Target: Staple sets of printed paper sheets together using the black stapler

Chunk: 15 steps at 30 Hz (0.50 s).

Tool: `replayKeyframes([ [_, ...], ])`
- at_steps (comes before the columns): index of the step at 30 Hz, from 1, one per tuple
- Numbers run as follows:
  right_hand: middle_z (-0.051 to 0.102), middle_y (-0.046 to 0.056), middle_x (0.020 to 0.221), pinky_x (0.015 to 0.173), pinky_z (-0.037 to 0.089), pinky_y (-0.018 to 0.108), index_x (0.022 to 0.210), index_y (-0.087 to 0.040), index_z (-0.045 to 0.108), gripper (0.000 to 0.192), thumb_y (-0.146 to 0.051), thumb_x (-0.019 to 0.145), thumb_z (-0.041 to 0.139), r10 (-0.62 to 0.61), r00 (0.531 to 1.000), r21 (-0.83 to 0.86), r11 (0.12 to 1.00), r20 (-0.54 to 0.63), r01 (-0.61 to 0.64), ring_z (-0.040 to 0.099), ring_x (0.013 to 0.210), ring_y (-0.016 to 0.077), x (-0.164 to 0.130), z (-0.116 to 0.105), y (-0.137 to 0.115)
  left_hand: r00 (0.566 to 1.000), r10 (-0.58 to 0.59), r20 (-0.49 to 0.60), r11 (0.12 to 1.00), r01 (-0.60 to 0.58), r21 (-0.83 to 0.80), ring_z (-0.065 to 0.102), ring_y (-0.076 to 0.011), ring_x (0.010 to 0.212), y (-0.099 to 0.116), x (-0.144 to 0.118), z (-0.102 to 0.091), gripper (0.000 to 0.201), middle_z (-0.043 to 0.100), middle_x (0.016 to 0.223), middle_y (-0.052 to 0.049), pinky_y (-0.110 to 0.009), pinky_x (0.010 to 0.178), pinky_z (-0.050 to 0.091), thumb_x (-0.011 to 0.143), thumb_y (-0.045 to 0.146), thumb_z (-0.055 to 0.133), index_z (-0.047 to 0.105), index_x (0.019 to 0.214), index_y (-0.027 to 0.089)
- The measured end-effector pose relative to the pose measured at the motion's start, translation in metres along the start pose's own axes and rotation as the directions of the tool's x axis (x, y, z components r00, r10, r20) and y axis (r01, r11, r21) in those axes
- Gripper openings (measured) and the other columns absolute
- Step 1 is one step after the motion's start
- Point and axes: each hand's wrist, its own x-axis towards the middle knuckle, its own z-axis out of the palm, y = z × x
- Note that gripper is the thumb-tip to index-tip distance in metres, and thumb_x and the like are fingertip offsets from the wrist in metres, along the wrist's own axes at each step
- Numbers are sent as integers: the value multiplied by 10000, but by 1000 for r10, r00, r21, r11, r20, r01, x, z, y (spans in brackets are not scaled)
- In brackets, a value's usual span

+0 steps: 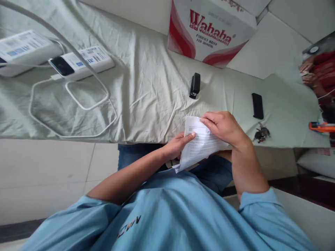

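Looking down from the head view, we hold the papers (pixel 197 141) above our lap at the desk's (pixel 146 104) near edge, left hand (pixel 176 146) fingers pinching their left side, right hand (pixel 222 127) fingers closed on the upper right. Splayed lower corners could slip further askew if either pinch slackens. Print faces up; the long axis seems to run from lap towards stapler (pixel 195 85).

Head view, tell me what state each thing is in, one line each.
Tablecloth: wrinkled
Papers: held by left hand and right hand, edges uneven
Stapler: resting on tablecloth, untouched
White cable: loosely looped
White devices: both resting on tablecloth
Black slab: lying flat
Keys: bunched
Carton: standing, sealing unclear
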Motion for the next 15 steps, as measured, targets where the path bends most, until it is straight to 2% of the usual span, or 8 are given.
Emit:
replayKeyframes([
  [2,713,31,771,689,439,314,855,-210,744,284,-358,1014,562,51,999,53,997,12,-51,608,706,178,3,-2,-1,1000,-5,-2,1000,5,7,741,-259,817,5,-5,1,626,771,803,-96,-349,781,569,709,693,884,771,944,125],
  [6,646,0,691,657,381,302,812,-205,695,265,-368,988,581,129,984,167,980,-122,-108,536,644,151,8,-3,3,1000,-26,2,996,26,85,708,-232,821,7,-21,-6,651,789,859,-91,-322,767,540,658,686,921,778,947,121],
  [11,651,-3,729,681,388,302,831,-208,694,300,-439,988,585,116,993,252,962,-26,-106,553,684,153,12,5,8,996,-76,-35,978,82,190,640,-179,657,7,-36,-16,659,744,734,-65,-297,662,491,683,769,857,752,781,127],
  [15,610,-7,706,681,379,307,790,-207,673,339,-466,982,569,115,993,275,955,4,-112,522,677,149,18,11,12,994,-107,-21,991,109,84,677,-198,685,8,-40,-16,631,770,774,-83,-311,695,524,641,711,919,773,819,123],
])
